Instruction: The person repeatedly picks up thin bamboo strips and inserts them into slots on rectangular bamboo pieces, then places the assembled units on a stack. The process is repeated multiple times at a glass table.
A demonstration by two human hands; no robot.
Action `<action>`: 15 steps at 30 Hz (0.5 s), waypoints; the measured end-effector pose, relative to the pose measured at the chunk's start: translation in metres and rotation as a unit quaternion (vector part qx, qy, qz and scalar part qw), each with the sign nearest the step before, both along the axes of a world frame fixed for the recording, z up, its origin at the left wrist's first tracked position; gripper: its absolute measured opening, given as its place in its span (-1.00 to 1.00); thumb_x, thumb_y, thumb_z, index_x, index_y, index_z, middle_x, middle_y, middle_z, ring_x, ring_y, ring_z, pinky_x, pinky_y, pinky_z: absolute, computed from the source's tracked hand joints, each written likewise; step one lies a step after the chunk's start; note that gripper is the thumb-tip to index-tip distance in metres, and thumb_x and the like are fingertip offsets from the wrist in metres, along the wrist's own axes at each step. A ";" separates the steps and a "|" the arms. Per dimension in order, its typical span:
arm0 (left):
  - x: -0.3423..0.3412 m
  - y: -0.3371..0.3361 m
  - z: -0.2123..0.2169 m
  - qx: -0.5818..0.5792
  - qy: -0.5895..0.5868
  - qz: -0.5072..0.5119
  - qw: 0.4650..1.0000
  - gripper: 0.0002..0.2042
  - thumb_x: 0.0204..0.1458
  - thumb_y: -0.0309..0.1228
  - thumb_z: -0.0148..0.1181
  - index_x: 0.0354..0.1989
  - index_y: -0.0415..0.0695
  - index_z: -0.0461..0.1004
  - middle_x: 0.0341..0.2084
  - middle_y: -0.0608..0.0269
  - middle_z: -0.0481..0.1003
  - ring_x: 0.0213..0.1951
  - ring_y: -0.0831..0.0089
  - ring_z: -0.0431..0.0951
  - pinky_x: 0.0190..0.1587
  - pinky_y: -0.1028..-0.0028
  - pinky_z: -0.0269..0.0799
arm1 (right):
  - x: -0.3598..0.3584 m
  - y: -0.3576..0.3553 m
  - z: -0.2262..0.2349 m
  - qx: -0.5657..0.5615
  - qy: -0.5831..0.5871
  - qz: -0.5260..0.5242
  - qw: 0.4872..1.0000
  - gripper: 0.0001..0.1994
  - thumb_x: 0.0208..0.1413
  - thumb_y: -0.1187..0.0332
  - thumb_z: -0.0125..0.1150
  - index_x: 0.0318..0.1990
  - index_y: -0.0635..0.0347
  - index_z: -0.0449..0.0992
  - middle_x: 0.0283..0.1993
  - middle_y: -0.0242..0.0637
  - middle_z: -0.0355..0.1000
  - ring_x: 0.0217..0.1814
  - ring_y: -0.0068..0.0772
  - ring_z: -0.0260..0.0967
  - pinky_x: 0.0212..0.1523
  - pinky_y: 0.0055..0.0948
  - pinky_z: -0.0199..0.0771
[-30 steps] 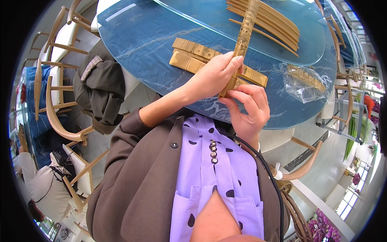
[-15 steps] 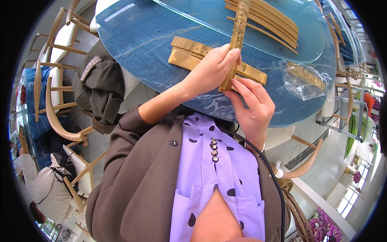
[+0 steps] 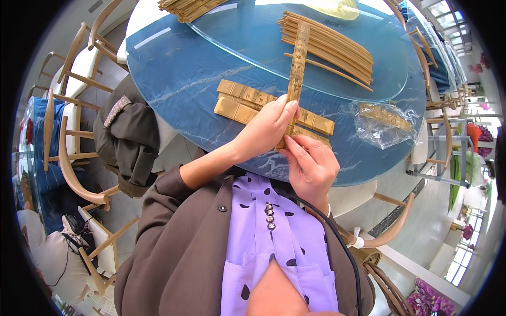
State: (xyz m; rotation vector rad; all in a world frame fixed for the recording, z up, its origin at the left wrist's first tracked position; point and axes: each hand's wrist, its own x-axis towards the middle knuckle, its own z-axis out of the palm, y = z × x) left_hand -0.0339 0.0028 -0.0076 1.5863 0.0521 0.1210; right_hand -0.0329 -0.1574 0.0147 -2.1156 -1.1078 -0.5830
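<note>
A long, narrow gold packet (image 3: 298, 66) with dark print slants away from me over the table's near part. My left hand (image 3: 270, 125) is closed round its lower part. At the packet's near end, the thumb and fingers of my right hand (image 3: 312, 167) pinch the tip, partly hiding it. Under and behind my hands lie flat gold packets (image 3: 244, 92) of the same sort, side by side on the table. Beyond them a fanned bundle of thin tan sticks (image 3: 337, 50) rests on the glass disc, with one stick apart from the rest.
The round blue marbled table (image 3: 179, 89) carries a raised glass disc (image 3: 247, 31). At right lies a clear plastic bag (image 3: 387, 125) with a gold packet in it. More gold packets (image 3: 192, 8) are at the far left. A chair (image 3: 132, 126) draped with dark cloth stands left.
My view has shifted, bringing more of the table's far side into sight. Both hands keep their hold on the packet; my right-hand fingers are curled in more closely at its near end.
</note>
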 end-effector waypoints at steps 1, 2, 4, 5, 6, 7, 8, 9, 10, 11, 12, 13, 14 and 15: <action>0.000 0.000 -0.001 0.000 0.002 0.002 1.000 -0.67 0.44 -0.22 -0.18 -0.25 -0.23 0.37 -0.42 0.15 0.40 -0.31 0.36 0.38 -0.14 0.40 0.33 | -0.002 0.000 0.002 0.000 0.026 -0.006 1.000 -0.72 -0.17 0.44 0.51 -0.20 0.17 0.71 -0.26 -0.28 0.59 -0.29 -0.27 0.54 -0.26 -0.36 0.48; -0.001 -0.001 -0.003 -0.004 -0.004 0.008 1.000 -0.67 0.44 -0.22 -0.17 -0.25 -0.22 0.37 -0.42 0.19 0.39 -0.31 0.40 0.37 -0.15 0.41 0.33 | -0.003 0.000 0.001 0.001 0.025 -0.005 1.000 -0.72 -0.17 0.44 0.51 -0.21 0.17 0.71 -0.26 -0.28 0.59 -0.29 -0.27 0.54 -0.28 -0.37 0.48; 0.000 0.000 -0.003 -0.031 0.000 0.000 1.000 -0.67 0.45 -0.21 -0.17 -0.26 -0.20 0.38 -0.42 0.25 0.37 -0.32 0.46 0.35 -0.16 0.44 0.32 | 0.000 -0.001 -0.004 0.000 -0.004 0.005 1.000 -0.70 -0.14 0.43 0.50 -0.16 0.13 0.70 -0.23 -0.34 0.56 -0.32 -0.30 0.51 -0.33 -0.36 0.45; 0.001 0.001 -0.003 -0.035 -0.002 0.002 0.999 -0.66 0.44 -0.21 -0.18 -0.26 -0.21 0.37 -0.42 0.20 0.38 -0.32 0.41 0.37 -0.16 0.40 0.33 | 0.001 -0.001 -0.005 0.002 -0.007 0.008 1.000 -0.69 -0.13 0.43 0.50 -0.14 0.13 0.70 -0.23 -0.34 0.55 -0.32 -0.31 0.50 -0.34 -0.37 0.45; 0.001 0.002 -0.005 -0.040 -0.004 0.005 0.999 -0.65 0.44 -0.21 -0.19 -0.26 -0.22 0.37 -0.43 0.15 0.39 -0.33 0.36 0.39 -0.16 0.36 0.34 | 0.002 -0.001 -0.006 0.005 -0.010 0.012 1.000 -0.68 -0.13 0.42 0.50 -0.13 0.13 0.69 -0.23 -0.34 0.55 -0.32 -0.32 0.50 -0.35 -0.37 0.45; 0.001 0.002 -0.006 -0.045 -0.005 0.008 0.999 -0.65 0.44 -0.20 -0.20 -0.27 -0.23 0.37 -0.43 0.11 0.40 -0.33 0.31 0.40 -0.17 0.32 0.36 | 0.003 -0.001 -0.005 0.008 -0.013 0.016 1.000 -0.67 -0.13 0.42 0.50 -0.12 0.13 0.69 -0.23 -0.34 0.54 -0.32 -0.33 0.50 -0.35 -0.38 0.44; 0.000 0.003 -0.010 -0.057 -0.010 0.012 0.998 -0.65 0.44 -0.20 -0.18 -0.27 -0.22 0.38 -0.43 0.11 0.40 -0.33 0.32 0.40 -0.18 0.33 0.35 | 0.004 -0.001 -0.004 -0.006 -0.018 0.026 0.999 -0.66 -0.13 0.41 0.50 -0.11 0.13 0.69 -0.23 -0.34 0.53 -0.33 -0.33 0.49 -0.35 -0.38 0.44; -0.001 0.002 -0.009 -0.047 -0.015 0.016 0.999 -0.65 0.44 -0.20 -0.17 -0.26 -0.22 0.38 -0.43 0.11 0.40 -0.33 0.32 0.40 -0.17 0.33 0.35 | 0.006 -0.002 -0.003 -0.014 -0.025 0.034 0.999 -0.66 -0.12 0.41 0.50 -0.10 0.13 0.69 -0.23 -0.34 0.52 -0.33 -0.33 0.49 -0.36 -0.39 0.44; -0.002 0.001 -0.006 -0.036 -0.020 0.021 0.999 -0.66 0.43 -0.21 -0.17 -0.26 -0.23 0.39 -0.43 0.11 0.40 -0.33 0.31 0.40 -0.17 0.32 0.35 | 0.007 -0.001 -0.002 -0.023 -0.032 0.043 0.998 -0.65 -0.12 0.40 0.50 -0.09 0.14 0.68 -0.23 -0.33 0.52 -0.33 -0.34 0.49 -0.36 -0.39 0.44; -0.002 0.001 -0.004 -0.033 -0.020 0.014 0.999 -0.66 0.43 -0.21 -0.16 -0.24 -0.24 0.39 -0.43 0.11 0.40 -0.33 0.33 0.40 -0.18 0.33 0.36 | 0.004 0.000 0.000 -0.030 -0.038 0.029 0.998 -0.65 -0.15 0.40 0.51 -0.11 0.13 0.69 -0.29 -0.34 0.50 -0.35 -0.30 0.51 -0.36 -0.39 0.47; -0.003 0.002 -0.003 -0.032 -0.009 -0.004 0.999 -0.68 0.45 -0.22 -0.19 -0.22 -0.20 0.37 -0.39 0.25 0.37 -0.30 0.48 0.35 -0.17 0.45 0.34 | 0.005 0.002 -0.001 -0.027 -0.044 0.034 0.998 -0.65 -0.13 0.41 0.50 -0.10 0.14 0.68 -0.27 -0.33 0.50 -0.35 -0.31 0.50 -0.36 -0.39 0.47; -0.002 0.003 -0.004 -0.038 -0.006 -0.006 0.999 -0.68 0.45 -0.21 -0.19 -0.21 -0.20 0.36 -0.39 0.26 0.37 -0.31 0.49 0.35 -0.17 0.45 0.34 | 0.007 0.004 -0.004 -0.025 -0.050 0.039 0.998 -0.65 -0.12 0.43 0.49 -0.09 0.15 0.68 -0.25 -0.33 0.50 -0.34 -0.32 0.49 -0.35 -0.39 0.47; -0.003 0.002 -0.006 -0.048 -0.001 -0.012 0.999 -0.68 0.46 -0.21 -0.20 -0.21 -0.20 0.36 -0.40 0.27 0.36 -0.31 0.49 0.34 -0.17 0.45 0.34 | 0.007 0.003 -0.007 -0.028 -0.053 0.039 0.997 -0.65 -0.11 0.45 0.48 -0.08 0.16 0.68 -0.23 -0.32 0.50 -0.34 -0.33 0.49 -0.35 -0.40 0.47; -0.006 0.002 -0.005 -0.035 0.003 -0.020 0.999 -0.67 0.46 -0.20 -0.19 -0.20 -0.20 0.36 -0.41 0.28 0.35 -0.32 0.50 0.34 -0.18 0.45 0.34 | 0.008 0.004 -0.009 -0.033 -0.055 0.040 0.997 -0.65 -0.11 0.47 0.46 -0.07 0.16 0.67 -0.23 -0.31 0.50 -0.34 -0.32 0.49 -0.34 -0.38 0.48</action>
